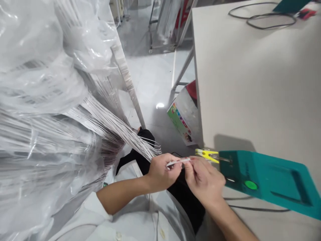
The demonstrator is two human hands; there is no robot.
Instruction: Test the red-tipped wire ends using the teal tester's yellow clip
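Note:
My left hand (164,172) is closed around a thin white wire (178,162), near the free ends of a bundle of white wires (125,132). Close beside it, my right hand (205,179) pinches the far tip of the same wire between thumb and fingers. The short white length spans the small gap between both hands, above my lap. Just right of my right hand, a teal device (265,177) with a lit green spot sits at the table edge. A yellow clip (207,154) is at its near end. My fingers hide the wire's exact tip.
Plastic-wrapped wire bundles (37,83) hang along the left, beside a wrapped rack bar (127,80). A pale table (255,83) fills the right, with a looped black cable (271,20) at its back. Below its edge stands a printed box (184,117); a wheeled rack (163,25) stands behind.

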